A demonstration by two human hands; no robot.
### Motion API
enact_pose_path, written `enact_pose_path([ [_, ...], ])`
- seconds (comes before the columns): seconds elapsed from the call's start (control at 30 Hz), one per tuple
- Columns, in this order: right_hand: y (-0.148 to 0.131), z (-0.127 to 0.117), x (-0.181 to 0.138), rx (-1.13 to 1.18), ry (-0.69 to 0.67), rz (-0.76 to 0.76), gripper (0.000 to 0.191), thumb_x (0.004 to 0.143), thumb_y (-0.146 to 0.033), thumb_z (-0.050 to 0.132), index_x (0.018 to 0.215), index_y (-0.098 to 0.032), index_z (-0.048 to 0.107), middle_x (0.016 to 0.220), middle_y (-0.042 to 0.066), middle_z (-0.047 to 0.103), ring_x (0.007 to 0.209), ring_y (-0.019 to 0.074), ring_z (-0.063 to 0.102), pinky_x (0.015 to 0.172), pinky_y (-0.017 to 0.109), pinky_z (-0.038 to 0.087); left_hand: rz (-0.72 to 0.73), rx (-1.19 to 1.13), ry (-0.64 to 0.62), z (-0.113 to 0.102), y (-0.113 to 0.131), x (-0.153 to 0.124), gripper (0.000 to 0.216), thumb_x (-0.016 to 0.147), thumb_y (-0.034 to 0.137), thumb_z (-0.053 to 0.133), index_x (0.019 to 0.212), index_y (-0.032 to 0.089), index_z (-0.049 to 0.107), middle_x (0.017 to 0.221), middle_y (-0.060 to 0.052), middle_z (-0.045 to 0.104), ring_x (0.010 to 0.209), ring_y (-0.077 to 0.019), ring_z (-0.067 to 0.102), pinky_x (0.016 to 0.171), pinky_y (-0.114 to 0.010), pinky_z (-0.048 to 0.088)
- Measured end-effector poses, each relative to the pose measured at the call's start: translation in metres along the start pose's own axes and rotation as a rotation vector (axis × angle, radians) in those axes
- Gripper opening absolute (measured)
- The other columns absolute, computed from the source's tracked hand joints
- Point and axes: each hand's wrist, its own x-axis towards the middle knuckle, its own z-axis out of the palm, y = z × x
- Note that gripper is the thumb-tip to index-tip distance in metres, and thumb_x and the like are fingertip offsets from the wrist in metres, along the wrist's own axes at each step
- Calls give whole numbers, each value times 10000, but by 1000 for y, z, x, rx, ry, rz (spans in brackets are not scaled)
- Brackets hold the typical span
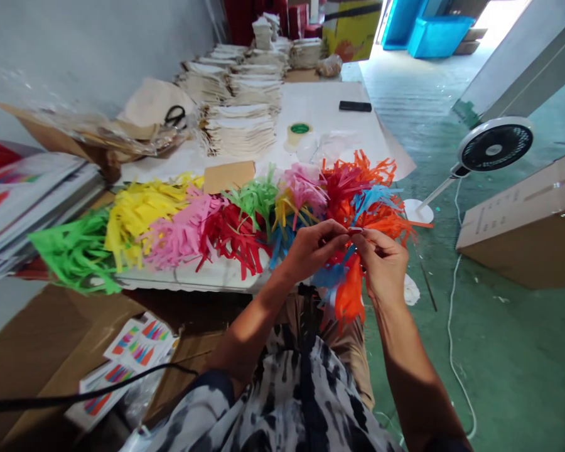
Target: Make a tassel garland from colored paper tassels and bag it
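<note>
My left hand (pixel 316 250) and my right hand (pixel 385 262) meet at the table's front right edge, both closed in a pinch. A small red-and-white piece (pixel 355 231) shows between their fingertips, apparently the top of a paper tassel. Below them hang blue strips (pixel 330 276) and an orange paper tassel (pixel 350 295), over my lap. Left of my hands, fringed tassels lie in a row: red (pixel 235 238), pink (pixel 181 229), yellow (pixel 144 210) and green (pixel 78 248). More orange strips (pixel 381 216) spread just behind my right hand.
Stacks of white bundles (pixel 242 125) fill the table's back left. Tape (pixel 299 130), a black phone-like object (pixel 355 106) and scissors (pixel 174 116) lie on it. A fan (pixel 494 147) and a carton (pixel 522 232) stand right, a cable (pixel 451 314) between. Printed cards (pixel 122 370) lie in a box below left.
</note>
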Motion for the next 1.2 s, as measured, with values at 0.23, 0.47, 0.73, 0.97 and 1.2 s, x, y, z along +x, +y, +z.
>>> enact_pose_path([
  [0.23, 1, 2, 4, -5, -9, 10, 332, 718, -511, 883, 784, -208, 763, 647, -45, 554, 555, 89, 356, 536, 247, 294, -57, -101, -17, -2, -5, -1, 383, 977, 555, 657, 915, 178, 683, 698, 7, 640, 517, -70, 500, 492, -204, 409],
  [0.47, -2, 8, 2, -59, 31, -33, 340, 749, -525, 847, 746, -200, 749, 587, -58, 460, 542, 88, 320, 522, 251, 281, 24, 4, 139, 3, -3, -5, 312, 977, 496, 679, 962, 188, 728, 790, -13, 754, 561, -78, 594, 550, -204, 485],
  [0.73, -5, 15, -2, -75, -1, -34, 329, 782, -501, 849, 765, -187, 755, 563, -71, 419, 533, 83, 302, 517, 255, 260, -39, -66, 241, 3, -6, -12, 360, 921, 541, 731, 944, 183, 721, 813, -26, 788, 487, -69, 599, 481, -194, 478],
  [0.97, 2, 14, -2, -62, -64, -17, 317, 779, -491, 867, 771, -197, 749, 568, -68, 425, 531, 83, 293, 500, 252, 235, -94, -213, 184, -5, -8, -14, 378, 893, 538, 766, 920, 180, 649, 749, -4, 772, 407, -54, 556, 401, -170, 434],
  [1.2, 10, 9, 1, -67, -159, 8, 388, 766, -566, 869, 752, -208, 719, 573, -61, 420, 519, 89, 289, 474, 248, 206, -151, -364, 62, -15, -6, -14, 371, 913, 516, 756, 883, 172, 619, 740, -4, 774, 443, -107, 660, 424, -192, 503],
])
